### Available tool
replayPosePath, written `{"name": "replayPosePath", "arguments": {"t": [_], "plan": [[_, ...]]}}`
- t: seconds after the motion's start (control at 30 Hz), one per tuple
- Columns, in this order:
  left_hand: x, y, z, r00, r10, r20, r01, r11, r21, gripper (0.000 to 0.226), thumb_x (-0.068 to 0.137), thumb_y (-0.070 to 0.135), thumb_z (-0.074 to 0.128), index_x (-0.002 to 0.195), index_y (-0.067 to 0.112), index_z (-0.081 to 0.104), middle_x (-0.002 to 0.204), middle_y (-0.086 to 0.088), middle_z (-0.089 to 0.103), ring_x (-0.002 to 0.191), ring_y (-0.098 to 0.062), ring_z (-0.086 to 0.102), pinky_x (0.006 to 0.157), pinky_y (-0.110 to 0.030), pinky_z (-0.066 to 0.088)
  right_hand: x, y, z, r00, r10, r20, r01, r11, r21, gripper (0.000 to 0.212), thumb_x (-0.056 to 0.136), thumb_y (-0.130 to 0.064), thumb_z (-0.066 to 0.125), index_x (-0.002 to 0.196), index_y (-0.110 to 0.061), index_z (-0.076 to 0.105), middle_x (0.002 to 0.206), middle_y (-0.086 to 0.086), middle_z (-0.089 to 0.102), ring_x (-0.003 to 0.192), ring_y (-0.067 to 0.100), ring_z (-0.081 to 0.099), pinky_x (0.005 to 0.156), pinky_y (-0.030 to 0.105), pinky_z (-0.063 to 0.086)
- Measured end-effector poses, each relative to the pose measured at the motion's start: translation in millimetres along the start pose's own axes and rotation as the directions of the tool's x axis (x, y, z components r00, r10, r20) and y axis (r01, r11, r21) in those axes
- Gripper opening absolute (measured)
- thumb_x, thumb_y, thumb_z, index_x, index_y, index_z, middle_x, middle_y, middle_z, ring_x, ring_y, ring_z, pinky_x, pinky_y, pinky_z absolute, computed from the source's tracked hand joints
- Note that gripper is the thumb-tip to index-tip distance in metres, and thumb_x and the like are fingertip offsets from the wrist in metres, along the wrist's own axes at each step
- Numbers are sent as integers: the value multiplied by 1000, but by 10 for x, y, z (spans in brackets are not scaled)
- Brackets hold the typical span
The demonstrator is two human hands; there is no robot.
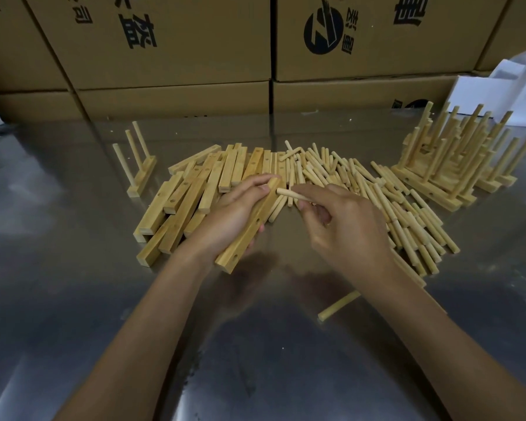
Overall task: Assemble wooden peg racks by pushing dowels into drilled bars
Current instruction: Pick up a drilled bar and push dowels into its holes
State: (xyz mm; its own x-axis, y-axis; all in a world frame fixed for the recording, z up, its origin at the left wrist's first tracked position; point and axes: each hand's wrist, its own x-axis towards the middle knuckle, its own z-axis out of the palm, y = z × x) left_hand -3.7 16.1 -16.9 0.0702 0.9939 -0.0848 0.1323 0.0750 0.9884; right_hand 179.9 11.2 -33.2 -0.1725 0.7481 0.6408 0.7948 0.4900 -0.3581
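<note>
We are holding drilled bar (249,223) in left hand (225,220), fingers wrapped round it, above desk (73,268). Right hand (340,226) pinching dowel (292,194), tip nearing bar's far hole. Next: aligning tip squarely, pushing firmly.

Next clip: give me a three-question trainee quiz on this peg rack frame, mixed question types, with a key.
1. True or false: the bar in the left hand already has a dowel seated in it.
2. Multiple choice: the finished rack with three upright pegs that stands alone is A) left of the pile of bars, B) right of the loose dowels, C) on the cardboard boxes.
3. Fill in: the right hand pinches one ____, its tip near the bar's far end.

Key: 1 false; 2 A; 3 dowel.
</note>
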Motion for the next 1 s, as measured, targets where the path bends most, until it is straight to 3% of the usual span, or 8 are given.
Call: {"name": "replayPosePath", "arguments": {"t": [0.2, 0.27, 0.6, 0.7, 0.83, 0.97, 1.0], "plan": [[-9, -5, 6, 999, 35, 38, -36, 999, 24, 24, 105, 40, 46, 117, 47, 66, 59, -1, 57, 42, -11, 51, 41, -24, 40, -21, 19, 22, 995, -87, -55, 93, 988, 124, 24, 92, -13, 66, 115, -18, 73, 74, -5, 62, 60, 14, 55, 50, 30, 46], [-9, -18, 7, 999, 35, 37, -36, 998, 51, 24, 105, 40, 46, 119, 44, 65, 59, 0, 56, 43, -9, 52, 41, -23, 41, -31, 10, 31, 993, -112, -44, 115, 989, 89, 24, 92, -12, 65, 113, -17, 74, 74, -3, 65, 59, 16, 57, 49, 31, 48], [11, -51, 19, 991, 57, 124, -69, 993, 95, 23, 107, 42, 42, 118, 48, 61, 62, -2, 56, 46, -13, 50, 44, -27, 41, -10, 15, 6, 996, -80, 29, 77, 995, 69, 22, 92, -16, 63, 109, -22, 75, 67, -11, 62, 53, 8, 51, 49, 22, 36], [-3, -49, 21, 987, 98, 124, -116, 982, 148, 23, 107, 41, 41, 122, 45, 59, 62, 2, 56, 48, -7, 53, 45, -26, 44, -12, 28, 16, 998, -25, 65, 17, 991, 133, 20, 95, -19, 61, 107, -23, 76, 58, -16, 52, 46, 4, 42, 49, 21, 27], [-31, -28, 57, 985, 121, 122, -141, 974, 176, 25, 107, 40, 41, 126, 42, 56, 57, 9, 55, 48, -3, 53, 46, -22, 44, -8, 62, 43, 983, 123, 134, -163, 926, 341, 18, 96, -20, 61, 104, -22, 77, 65, -5, 67, 49, 10, 51, 49, 26, 37], [-35, -5, 96, 985, 146, 98, -160, 973, 164, 26, 106, 38, 44, 126, 48, 58, 57, 13, 55, 51, -1, 53, 47, -20, 45, 51, 56, 20, 930, 252, 267, -354, 811, 465, 17, 98, -27, 61, 95, -22, 77, 74, -11, 70, 69, 4, 62, 61, 24, 46], [-29, -2, 99, 986, 136, 93, -149, 978, 146, 28, 105, 37, 47, 126, 52, 59, 59, 15, 57, 53, 0, 55, 48, -20, 45, 73, 64, 6, 909, 283, 307, -406, 767, 497, 17, 98, -29, 60, 95, -23, 76, 71, -14, 69, 67, 2, 61, 61, 23, 45]]}}
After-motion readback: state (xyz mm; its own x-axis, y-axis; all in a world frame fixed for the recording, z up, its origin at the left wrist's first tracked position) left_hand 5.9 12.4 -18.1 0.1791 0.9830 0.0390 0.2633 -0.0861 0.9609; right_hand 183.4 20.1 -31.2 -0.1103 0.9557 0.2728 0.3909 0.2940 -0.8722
